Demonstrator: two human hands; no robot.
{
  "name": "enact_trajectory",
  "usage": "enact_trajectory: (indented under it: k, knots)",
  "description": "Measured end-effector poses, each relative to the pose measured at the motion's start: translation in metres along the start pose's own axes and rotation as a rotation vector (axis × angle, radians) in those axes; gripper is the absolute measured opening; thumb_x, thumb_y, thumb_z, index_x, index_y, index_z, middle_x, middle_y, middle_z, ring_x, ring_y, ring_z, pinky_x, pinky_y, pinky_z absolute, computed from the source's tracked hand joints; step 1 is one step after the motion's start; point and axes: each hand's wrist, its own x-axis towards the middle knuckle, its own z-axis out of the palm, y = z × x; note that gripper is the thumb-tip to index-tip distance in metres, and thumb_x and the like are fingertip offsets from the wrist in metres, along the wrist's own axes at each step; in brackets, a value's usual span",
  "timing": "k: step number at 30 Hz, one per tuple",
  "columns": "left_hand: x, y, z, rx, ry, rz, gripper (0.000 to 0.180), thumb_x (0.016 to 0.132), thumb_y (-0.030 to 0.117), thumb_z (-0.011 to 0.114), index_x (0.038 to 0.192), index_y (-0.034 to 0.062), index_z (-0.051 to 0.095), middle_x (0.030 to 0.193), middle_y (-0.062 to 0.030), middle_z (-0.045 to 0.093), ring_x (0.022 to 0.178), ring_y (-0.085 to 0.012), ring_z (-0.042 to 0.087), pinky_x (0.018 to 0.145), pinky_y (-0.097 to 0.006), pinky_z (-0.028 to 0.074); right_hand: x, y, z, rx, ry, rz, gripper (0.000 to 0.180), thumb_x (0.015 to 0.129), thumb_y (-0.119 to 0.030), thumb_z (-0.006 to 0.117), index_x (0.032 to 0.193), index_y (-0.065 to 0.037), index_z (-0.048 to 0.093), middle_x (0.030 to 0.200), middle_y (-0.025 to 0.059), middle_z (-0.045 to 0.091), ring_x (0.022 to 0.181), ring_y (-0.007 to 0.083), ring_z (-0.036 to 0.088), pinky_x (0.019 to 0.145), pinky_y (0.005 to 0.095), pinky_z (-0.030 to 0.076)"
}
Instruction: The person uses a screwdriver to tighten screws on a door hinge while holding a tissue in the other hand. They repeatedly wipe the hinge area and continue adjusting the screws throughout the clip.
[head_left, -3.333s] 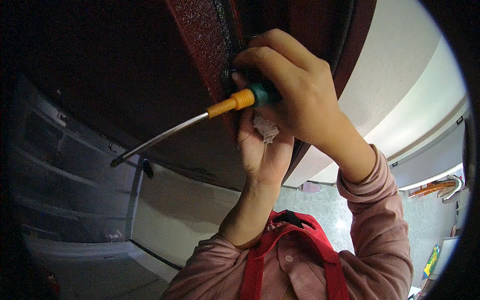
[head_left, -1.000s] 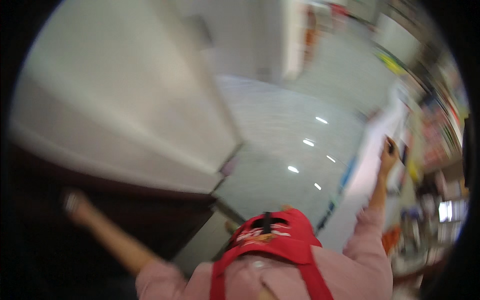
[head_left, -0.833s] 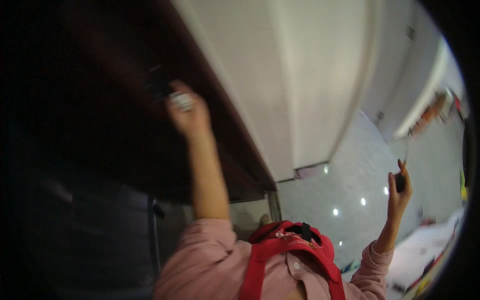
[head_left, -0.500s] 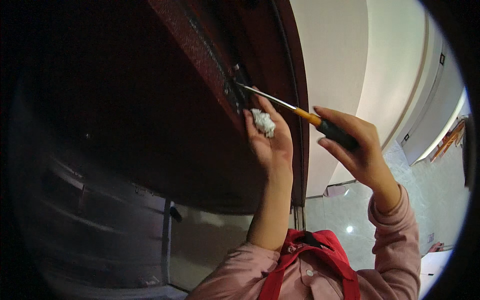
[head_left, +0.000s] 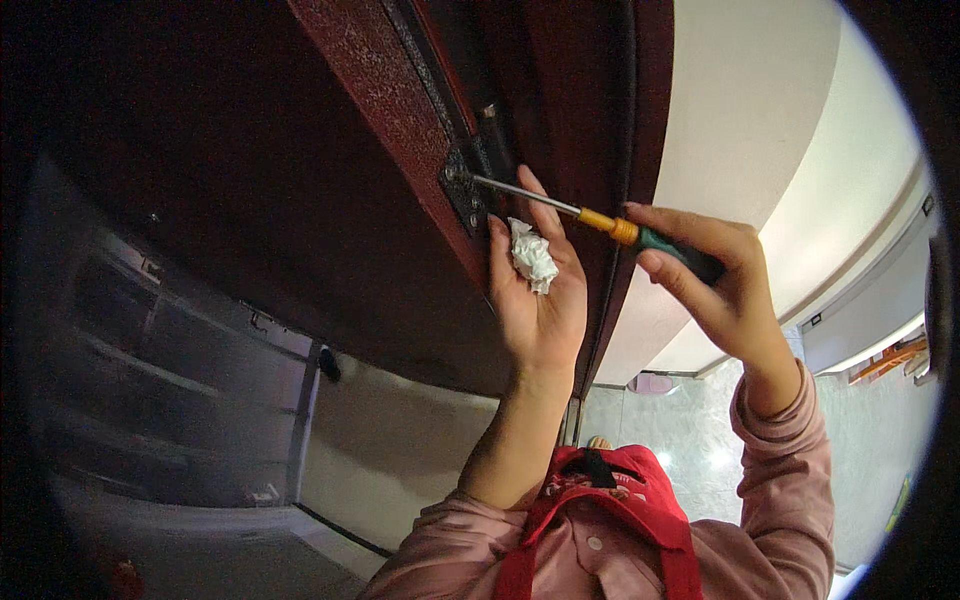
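Note:
In my right hand (head_left: 735, 270) is a screwdriver (head_left: 605, 222) with a green and yellow handle, its thin metal shaft pointing left. The tip meets a dark metal hinge plate (head_left: 470, 205) with screws, set on the edge of a dark red-brown door (head_left: 375, 120). My left hand (head_left: 545, 320) is palm-up just below the plate, its fingers reaching toward the door edge. A crumpled white tissue (head_left: 533, 262) sits against that palm, between thumb and fingers. Whether the left fingertips touch the hinge is hard to make out.
A dark red-brown frame (head_left: 640, 120) runs beside the door, with a cream wall (head_left: 745, 90) to its right. At lower left are grey shelves (head_left: 190, 370). Pale tiled floor (head_left: 690, 420) shows below, and a red apron (head_left: 625, 500) hangs on my front.
My view has shifted, so the door edge and hinge plate show more clearly. The screwdriver tip stays at the plate, and the tissue remains in my left hand.

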Motion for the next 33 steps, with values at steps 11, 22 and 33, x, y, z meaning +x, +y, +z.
enact_trajectory:
  k: [11,22,33]
  knots:
    - [-0.025,0.0,-0.013,0.153,-0.018,0.062,0.046,0.094,0.013,0.054,0.137,0.004,0.039,0.138,-0.0086,0.048,0.117,-0.021,0.055,0.101,-0.03,0.047,-0.005,-0.006,-0.014,-0.318,-0.056,-0.391,0.039,0.075,-0.005,0.074,0.113,0.001,0.065,0.079,0.0133,0.066,0.064,0.0179,0.063,0.055,0.0249,0.045]
    - [-0.027,-0.005,-0.013,0.046,0.002,0.047,0.044,0.095,0.012,0.051,0.136,0.0032,0.038,0.138,-0.0094,0.047,0.116,-0.0241,0.053,0.105,-0.036,0.042,0.001,0.001,-0.024,-0.228,-0.132,-0.303,0.036,0.08,-0.011,0.072,0.112,0.002,0.065,0.085,0.014,0.069,0.068,0.0176,0.065,0.06,0.0234,0.049]
    - [-0.025,0.006,-0.013,0.05,0.031,0.072,0.044,0.094,0.009,0.052,0.135,0.0014,0.04,0.135,-0.0113,0.05,0.118,-0.0245,0.052,0.106,-0.036,0.042,0.004,0.0,-0.015,-0.045,-0.1,-0.082,0.03,0.085,-0.014,0.069,0.11,0.002,0.063,0.096,0.0129,0.068,0.064,0.009,0.06,0.057,0.0199,0.048]
